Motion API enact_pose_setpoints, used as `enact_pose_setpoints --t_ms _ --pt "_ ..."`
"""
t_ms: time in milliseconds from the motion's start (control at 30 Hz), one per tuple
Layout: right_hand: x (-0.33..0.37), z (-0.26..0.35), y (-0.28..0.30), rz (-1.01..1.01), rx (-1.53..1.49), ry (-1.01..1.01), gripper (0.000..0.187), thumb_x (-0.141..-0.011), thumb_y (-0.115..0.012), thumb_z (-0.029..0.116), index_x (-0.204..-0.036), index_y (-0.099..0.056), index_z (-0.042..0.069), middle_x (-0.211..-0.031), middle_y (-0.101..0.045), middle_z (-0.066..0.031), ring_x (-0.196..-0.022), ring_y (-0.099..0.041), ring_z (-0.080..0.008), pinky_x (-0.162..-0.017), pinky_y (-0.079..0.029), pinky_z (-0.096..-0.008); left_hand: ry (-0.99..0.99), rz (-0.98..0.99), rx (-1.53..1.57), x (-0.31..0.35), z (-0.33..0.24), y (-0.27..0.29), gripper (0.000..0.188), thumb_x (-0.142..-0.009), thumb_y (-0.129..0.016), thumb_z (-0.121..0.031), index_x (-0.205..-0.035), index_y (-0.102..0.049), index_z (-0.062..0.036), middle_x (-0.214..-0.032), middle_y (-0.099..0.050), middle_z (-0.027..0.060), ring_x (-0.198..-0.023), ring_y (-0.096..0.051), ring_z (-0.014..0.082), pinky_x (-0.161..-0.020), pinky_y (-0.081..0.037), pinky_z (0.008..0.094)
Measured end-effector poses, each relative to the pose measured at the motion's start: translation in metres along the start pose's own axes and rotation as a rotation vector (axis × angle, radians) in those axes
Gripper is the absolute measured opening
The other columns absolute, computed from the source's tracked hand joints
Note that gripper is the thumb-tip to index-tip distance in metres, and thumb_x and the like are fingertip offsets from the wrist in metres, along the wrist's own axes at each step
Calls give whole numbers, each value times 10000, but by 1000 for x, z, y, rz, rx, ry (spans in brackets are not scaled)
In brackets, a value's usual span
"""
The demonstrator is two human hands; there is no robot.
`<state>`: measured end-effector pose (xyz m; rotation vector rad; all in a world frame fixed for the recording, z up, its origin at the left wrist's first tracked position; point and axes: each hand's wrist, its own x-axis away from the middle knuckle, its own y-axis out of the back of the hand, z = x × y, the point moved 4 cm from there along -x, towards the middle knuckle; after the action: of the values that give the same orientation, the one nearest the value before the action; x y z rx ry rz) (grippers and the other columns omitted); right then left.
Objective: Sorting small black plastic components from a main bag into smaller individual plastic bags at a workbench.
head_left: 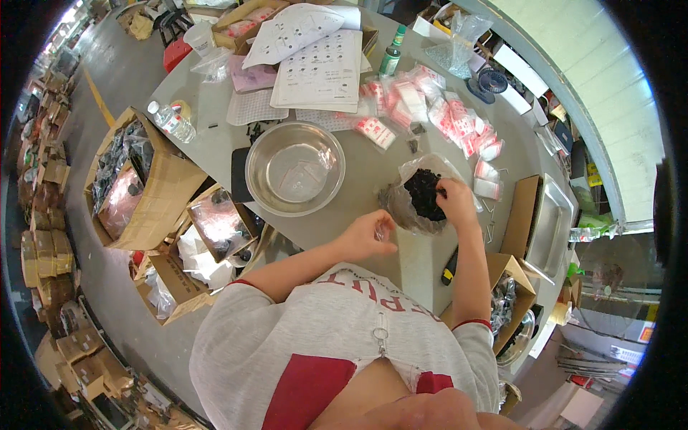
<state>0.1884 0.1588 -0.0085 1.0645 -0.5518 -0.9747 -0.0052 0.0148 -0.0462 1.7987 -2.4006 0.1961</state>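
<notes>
the right hand (451,202) reaches down to the black parts (423,188), fingers drawn narrow over their right side; whether a piece is pinched between the tips i cannot tell. the left hand (367,235) hangs just short of the bag, fingers loosely curled, and something clear seems to show at them, though i cannot tell what it is or how firmly it is held. the black parts lie heaped in the open mouth of the clear bag (393,202), which rests on the table (362,161) in front of the person. the step in hand looks like picking small pieces out of the heap; the next move seems to call for a fine pinch on a few pieces and a lift clear of the bag's loose edge. left of the bag stands the steel bowl (259,154), with small clear bags (304,179) in its bottom. beyond lie the red-and-white packets (459,123) and the papers (319,75), with the green bottle (391,56) between them. nearer the person, the cutter (450,268) lies beside the right forearm.
</notes>
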Motion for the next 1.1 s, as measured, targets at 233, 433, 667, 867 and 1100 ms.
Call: enact_pose_setpoints --t_ms 233,433,667,867,1100 --pt "28 13 24 -57 -927 -275 172 -778 -602 -68 -930 -622 11 -891 -676 -67 -763 -600 -98 -652 -486 -247 -100 -44 -108 -29 -30 3 426 -685 -772 -188 -1007 -551 -18 -791 -576 18 -721 -540 100 -655 -454 264" --pt "48 64 26 -6 -961 -191 234 -751 -629 -70 -967 -638 18 -898 -668 -67 -794 -601 -116 -695 -481 -247 -126 124 22 -50 -42 -25 453 -690 -770 -173 -1044 -538 -11 -856 -589 34 -784 -551 106 -723 -467 284" --pt "35 47 24 -15 -833 -234 207 -828 -550 41 -1002 -660 16 -1027 -648 -95 -860 -619 -191 -783 -484 -296 -249 100 166 -42 -32 -23 389 -732 -742 -142 -1024 -515 -20 -931 -547 42 -832 -524 124 -757 -442 274" --pt "4 3 -17 -101 64 105 346 -771 -577 44 -1113 -630 35 -1080 -625 -173 -976 -597 -354 -872 -466 -397 -383 121 21 -26 -37 -24 318 -788 -676 -126 -1021 -479 -37 -904 -523 38 -839 -506 123 -783 -425 277" --pt "-2 -9 -21 -16 74 -96 177 -736 -641 48 -911 -669 47 -926 -654 -137 -893 -617 -337 -828 -476 -421 -381 109 25 -9 -51 -13 293 -792 -663 -115 -1003 -470 -51 -878 -512 30 -838 -489 117 -761 -413 262"
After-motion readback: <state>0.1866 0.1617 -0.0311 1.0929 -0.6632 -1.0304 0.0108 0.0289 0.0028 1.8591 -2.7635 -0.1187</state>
